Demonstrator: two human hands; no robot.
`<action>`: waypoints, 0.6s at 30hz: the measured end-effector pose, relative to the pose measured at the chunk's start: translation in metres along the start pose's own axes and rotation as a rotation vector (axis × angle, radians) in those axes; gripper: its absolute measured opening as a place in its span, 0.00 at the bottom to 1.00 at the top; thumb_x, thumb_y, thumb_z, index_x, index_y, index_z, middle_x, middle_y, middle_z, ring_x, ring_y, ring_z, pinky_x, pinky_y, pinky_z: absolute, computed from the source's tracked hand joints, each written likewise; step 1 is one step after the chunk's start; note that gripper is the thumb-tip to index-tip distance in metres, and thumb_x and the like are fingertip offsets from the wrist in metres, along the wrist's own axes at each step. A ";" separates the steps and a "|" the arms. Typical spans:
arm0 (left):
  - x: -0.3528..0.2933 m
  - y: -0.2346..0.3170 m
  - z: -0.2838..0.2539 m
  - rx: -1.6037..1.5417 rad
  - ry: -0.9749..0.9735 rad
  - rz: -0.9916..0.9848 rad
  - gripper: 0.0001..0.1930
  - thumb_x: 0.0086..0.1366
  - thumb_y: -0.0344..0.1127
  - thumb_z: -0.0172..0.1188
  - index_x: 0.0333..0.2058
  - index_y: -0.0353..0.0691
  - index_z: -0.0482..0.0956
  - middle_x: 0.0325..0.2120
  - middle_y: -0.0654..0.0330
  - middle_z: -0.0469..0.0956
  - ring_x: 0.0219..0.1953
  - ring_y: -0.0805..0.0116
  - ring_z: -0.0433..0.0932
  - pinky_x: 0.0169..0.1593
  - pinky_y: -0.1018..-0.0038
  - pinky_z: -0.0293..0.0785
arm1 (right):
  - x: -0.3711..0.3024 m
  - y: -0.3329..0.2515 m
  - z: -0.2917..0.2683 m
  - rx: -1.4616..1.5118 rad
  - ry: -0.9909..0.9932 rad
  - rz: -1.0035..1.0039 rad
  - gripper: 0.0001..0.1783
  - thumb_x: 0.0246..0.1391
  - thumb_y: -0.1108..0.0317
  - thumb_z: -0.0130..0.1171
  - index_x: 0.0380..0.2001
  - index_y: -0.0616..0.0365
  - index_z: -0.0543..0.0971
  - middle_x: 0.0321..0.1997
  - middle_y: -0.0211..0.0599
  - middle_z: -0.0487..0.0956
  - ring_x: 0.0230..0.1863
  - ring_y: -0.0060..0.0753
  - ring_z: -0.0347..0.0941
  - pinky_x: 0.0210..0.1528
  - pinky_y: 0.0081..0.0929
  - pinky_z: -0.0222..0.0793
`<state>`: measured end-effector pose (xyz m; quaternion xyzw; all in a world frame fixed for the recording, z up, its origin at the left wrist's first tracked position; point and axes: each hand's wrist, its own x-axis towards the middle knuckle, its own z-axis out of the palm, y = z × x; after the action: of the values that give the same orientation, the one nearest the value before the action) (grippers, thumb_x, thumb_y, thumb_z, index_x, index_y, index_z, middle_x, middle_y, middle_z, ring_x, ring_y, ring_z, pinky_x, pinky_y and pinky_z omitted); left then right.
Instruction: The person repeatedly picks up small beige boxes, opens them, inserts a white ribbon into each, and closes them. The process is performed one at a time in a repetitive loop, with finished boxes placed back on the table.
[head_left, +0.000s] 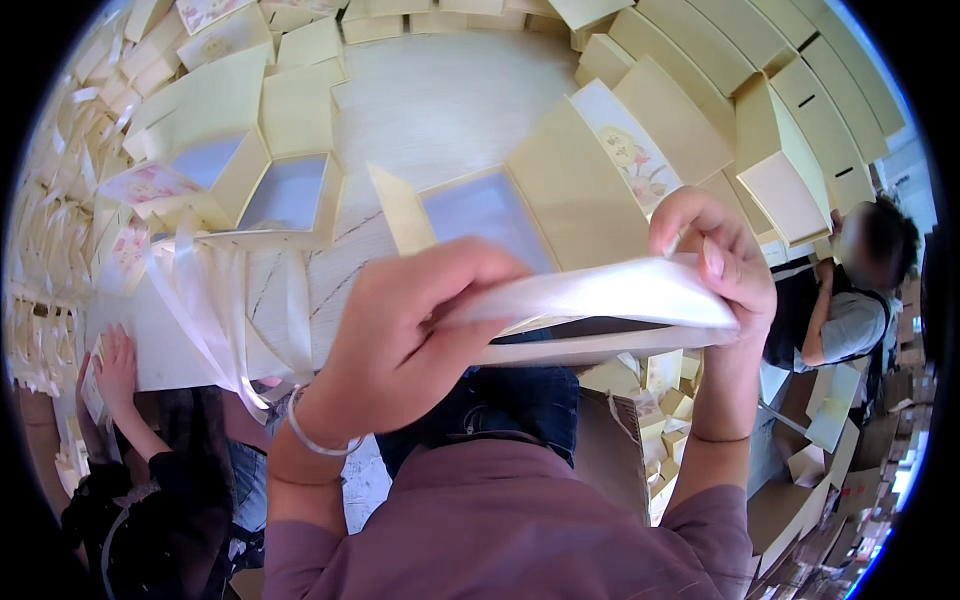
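A white ribbon (620, 292) is stretched between my two hands above the table's near edge, and a second strand runs below it. My left hand (425, 330) is closed on the ribbon's left end, thumb and fingers pressed together. At the other end my right hand (722, 255) grips the ribbon, its fingers bent and slightly blurred. Just beyond my hands stands an open cream box (570, 165) with a pale lining and a flap raised at its left side. My hands and the ribbon hide its near part.
Another open cream box (285, 195) stands to the left, with pale ribbons (220, 320) hanging over the table edge. Many cream boxes (690, 60) are stacked around the white table (430, 90). One person's hand (115, 365) is at left; another person (850, 300) is at right.
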<state>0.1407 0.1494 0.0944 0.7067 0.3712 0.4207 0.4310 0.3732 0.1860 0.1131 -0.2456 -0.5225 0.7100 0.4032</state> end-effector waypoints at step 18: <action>-0.091 -0.066 0.057 0.300 0.152 0.513 0.10 0.47 0.24 0.57 0.32 0.37 0.75 0.30 0.54 0.77 0.24 0.65 0.76 0.23 0.78 0.73 | -0.051 0.017 -0.043 0.288 -0.003 -0.448 0.20 0.42 0.75 0.47 0.39 0.79 0.67 0.33 0.63 0.73 0.39 0.60 0.71 0.45 0.43 0.68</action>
<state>0.1489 0.0751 -0.0075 0.7995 0.2698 0.5081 0.1727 0.4293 0.1649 0.0792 -0.0626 -0.4582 0.6704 0.5803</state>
